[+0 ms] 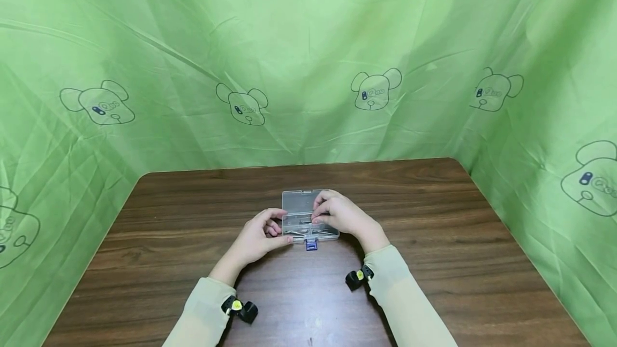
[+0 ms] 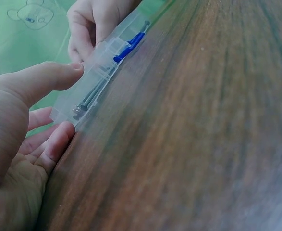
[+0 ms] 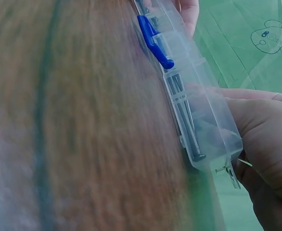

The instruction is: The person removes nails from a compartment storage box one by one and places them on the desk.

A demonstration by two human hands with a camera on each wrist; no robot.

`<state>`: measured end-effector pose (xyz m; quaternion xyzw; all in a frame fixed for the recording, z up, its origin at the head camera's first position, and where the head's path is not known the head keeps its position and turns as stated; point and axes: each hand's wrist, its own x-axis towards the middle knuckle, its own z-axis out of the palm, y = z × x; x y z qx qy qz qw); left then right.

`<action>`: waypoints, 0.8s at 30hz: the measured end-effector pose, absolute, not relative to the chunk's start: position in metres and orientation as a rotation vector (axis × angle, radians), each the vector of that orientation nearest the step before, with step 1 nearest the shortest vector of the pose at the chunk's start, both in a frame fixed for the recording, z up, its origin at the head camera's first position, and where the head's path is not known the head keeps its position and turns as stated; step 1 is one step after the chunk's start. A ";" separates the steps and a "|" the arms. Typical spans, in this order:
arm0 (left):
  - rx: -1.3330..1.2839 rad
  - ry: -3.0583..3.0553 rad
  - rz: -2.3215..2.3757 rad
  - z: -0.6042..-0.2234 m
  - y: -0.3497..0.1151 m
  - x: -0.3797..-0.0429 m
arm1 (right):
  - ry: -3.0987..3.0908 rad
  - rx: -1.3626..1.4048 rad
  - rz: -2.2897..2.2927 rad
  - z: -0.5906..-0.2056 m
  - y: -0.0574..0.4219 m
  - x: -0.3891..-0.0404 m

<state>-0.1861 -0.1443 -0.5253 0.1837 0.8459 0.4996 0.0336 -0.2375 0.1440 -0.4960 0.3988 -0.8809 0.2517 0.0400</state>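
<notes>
A clear plastic compartment box (image 1: pixel 299 232) with a blue latch (image 1: pixel 311 244) lies on the table, its lid (image 1: pixel 297 202) folded open towards the back. Long metal nails (image 3: pixel 187 120) lie in its front compartments. My left hand (image 1: pixel 257 237) holds the box's left end, thumb at the front corner and fingers along the side. Over the right part of the box, my right hand (image 1: pixel 339 214) has its thumb and fingers bent together, pinching at the end of a thin nail (image 1: pixel 305 222) in a middle compartment. The right fingertips are partly hidden behind the box walls in the right wrist view.
The brown wooden table (image 1: pixel 414 288) has rounded far corners. A green cloth (image 1: pixel 308 122) with printed bear heads hangs close behind it and along both sides. Black wrist cameras (image 1: pixel 248 312) are strapped over the light sleeves.
</notes>
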 end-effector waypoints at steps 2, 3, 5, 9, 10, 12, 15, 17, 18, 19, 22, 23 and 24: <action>0.571 2.602 1.540 -0.526 -0.144 -0.186 | -2.700 1.234 0.756 -0.494 0.143 -0.237; 0.573 2.602 1.542 -0.526 -0.144 -0.186 | -2.701 1.238 0.752 -0.493 0.143 -0.236; 0.577 2.606 1.541 -0.526 -0.144 -0.187 | -2.701 1.240 0.739 -0.491 0.142 -0.235; 0.589 2.613 1.540 -0.526 -0.144 -0.187 | -2.707 1.243 0.735 -0.487 0.143 -0.232; 0.591 2.617 1.537 -0.526 -0.144 -0.187 | -2.706 1.251 0.743 -0.487 0.143 -0.232; 0.598 2.621 1.532 -0.527 -0.145 -0.187 | -2.707 1.271 0.788 -0.487 0.145 -0.233; 0.601 2.631 1.519 -0.527 -0.145 -0.187 | -2.718 1.288 0.891 -0.487 0.148 -0.235; 0.605 2.635 1.514 -0.527 -0.144 -0.187 | -2.726 1.286 0.945 -0.486 0.150 -0.236; 0.603 2.637 1.511 -0.526 -0.144 -0.187 | -2.729 1.283 0.961 -0.486 0.151 -0.236; 0.602 2.639 1.509 -0.526 -0.144 -0.187 | -2.732 1.278 0.969 -0.486 0.152 -0.236; 0.604 2.641 1.505 -0.526 -0.143 -0.186 | -2.731 1.278 0.952 -0.486 0.152 -0.236; 0.602 2.643 1.503 -0.526 -0.143 -0.186 | -2.729 1.279 0.929 -0.487 0.152 -0.236; 0.601 2.644 1.502 -0.526 -0.143 -0.186 | -2.725 1.282 0.901 -0.487 0.151 -0.236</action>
